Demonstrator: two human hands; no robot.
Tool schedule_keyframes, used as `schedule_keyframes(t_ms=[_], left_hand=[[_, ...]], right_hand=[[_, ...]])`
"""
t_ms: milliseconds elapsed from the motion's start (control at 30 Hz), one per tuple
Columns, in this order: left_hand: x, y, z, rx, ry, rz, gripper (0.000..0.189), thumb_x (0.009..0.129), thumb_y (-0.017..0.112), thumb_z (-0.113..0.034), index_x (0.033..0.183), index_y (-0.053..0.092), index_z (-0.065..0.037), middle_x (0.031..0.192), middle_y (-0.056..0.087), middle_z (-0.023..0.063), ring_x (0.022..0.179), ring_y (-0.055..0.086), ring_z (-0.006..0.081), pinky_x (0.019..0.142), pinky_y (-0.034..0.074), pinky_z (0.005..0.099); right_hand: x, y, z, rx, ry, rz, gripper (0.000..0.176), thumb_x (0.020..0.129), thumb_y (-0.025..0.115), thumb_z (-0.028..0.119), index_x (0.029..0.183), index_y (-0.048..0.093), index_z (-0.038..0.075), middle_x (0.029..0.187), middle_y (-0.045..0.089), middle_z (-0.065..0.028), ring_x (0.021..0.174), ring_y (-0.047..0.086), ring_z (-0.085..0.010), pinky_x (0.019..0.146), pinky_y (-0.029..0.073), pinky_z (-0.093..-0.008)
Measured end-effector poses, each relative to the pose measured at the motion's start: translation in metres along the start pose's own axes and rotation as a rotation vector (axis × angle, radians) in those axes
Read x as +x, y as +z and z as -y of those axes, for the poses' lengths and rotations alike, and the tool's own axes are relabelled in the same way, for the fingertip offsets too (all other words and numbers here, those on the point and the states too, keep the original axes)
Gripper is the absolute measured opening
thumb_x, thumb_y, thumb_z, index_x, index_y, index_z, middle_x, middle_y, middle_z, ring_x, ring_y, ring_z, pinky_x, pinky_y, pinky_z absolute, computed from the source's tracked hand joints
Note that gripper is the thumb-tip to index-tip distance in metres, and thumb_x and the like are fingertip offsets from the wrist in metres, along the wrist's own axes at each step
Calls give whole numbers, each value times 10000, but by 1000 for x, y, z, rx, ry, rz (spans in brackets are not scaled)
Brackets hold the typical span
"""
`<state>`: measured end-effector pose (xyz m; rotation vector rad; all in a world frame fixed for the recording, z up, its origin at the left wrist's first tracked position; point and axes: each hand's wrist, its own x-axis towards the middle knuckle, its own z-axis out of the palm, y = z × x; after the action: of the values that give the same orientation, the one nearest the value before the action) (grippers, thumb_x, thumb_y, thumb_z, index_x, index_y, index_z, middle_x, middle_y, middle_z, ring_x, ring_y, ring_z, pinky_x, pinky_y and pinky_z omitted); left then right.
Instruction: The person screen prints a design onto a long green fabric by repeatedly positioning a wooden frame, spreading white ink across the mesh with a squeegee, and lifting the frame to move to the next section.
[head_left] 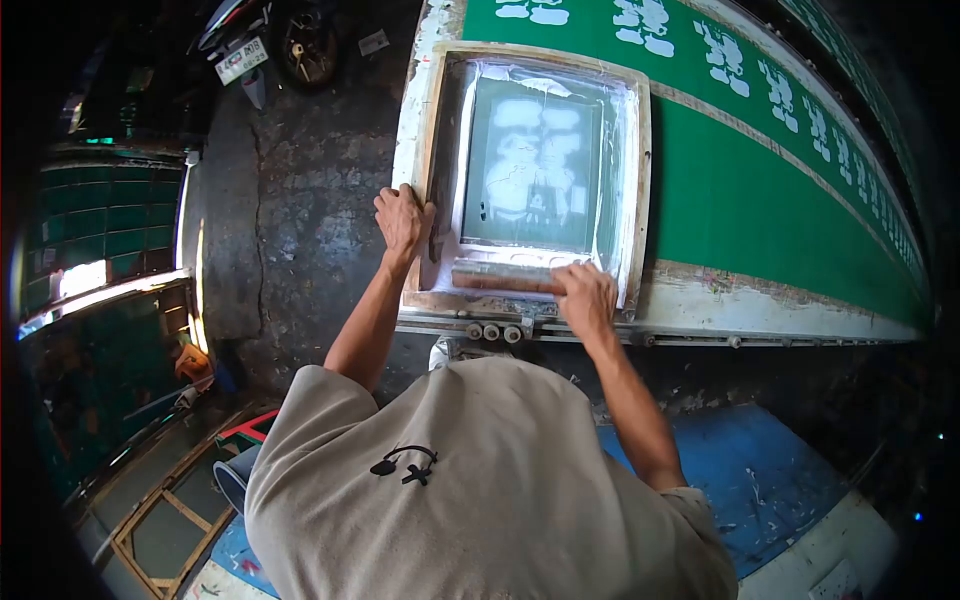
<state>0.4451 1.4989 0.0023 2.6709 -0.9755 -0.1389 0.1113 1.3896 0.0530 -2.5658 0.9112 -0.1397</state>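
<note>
A wooden-framed printing screen lies flat on the long table. Its mesh carries a pale figure-like pattern, with white ink smeared around the borders. My left hand is closed over the left side of the frame. In my right hand is the right end of a squeegee, which lies crosswise inside the frame along its near end. White ink shows just beyond the squeegee blade. Green fabric spreads over the table to the right, and part of it bears white prints.
A metal rail with rollers runs along the table's near edge. Behind me is a blue surface. Wooden frames stand at lower left. A motorcycle is parked at upper left on the dark floor.
</note>
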Motion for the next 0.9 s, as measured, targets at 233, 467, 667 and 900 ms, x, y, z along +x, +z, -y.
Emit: schedule_keyframes(t_ms=[233, 467, 667, 900], left_hand=[[4, -13, -1, -602, -131, 144, 331, 815, 726, -141, 956, 480, 30, 818, 546, 249, 759, 580, 421, 733, 476, 524], [19, -11, -11, -707, -275, 173, 491, 838, 713, -149, 1208, 439, 19, 1001, 662, 276, 884, 676, 400, 829, 542, 469], [12, 8, -48, -641, -236, 44, 405, 884, 707, -179, 1165, 468, -11, 932, 653, 268, 808, 661, 431, 755, 523, 510], [-29, 115, -232, -652, -91, 4, 471, 890, 708, -206, 1226, 438, -18, 926, 652, 272, 868, 650, 487, 805, 505, 556]], right_hand=[[130, 29, -61, -209, -21, -342, 453, 766, 711, -42, 1154, 790, 178, 1125, 724, 12, 1066, 655, -233, 867, 459, -414], [248, -21, -86, -155, 259, -90, 385, 792, 790, 132, 1175, 755, 154, 1202, 729, -49, 1127, 655, -318, 955, 481, -478], [43, -6, -183, 562, 637, -338, 491, 760, 859, 183, 1198, 715, 15, 1226, 719, -208, 1094, 687, -345, 980, 509, -452], [14, -122, -357, 860, 888, -393, 608, 766, 815, 90, 1323, 628, -66, 1272, 690, -180, 1126, 657, -279, 1000, 494, -378]])
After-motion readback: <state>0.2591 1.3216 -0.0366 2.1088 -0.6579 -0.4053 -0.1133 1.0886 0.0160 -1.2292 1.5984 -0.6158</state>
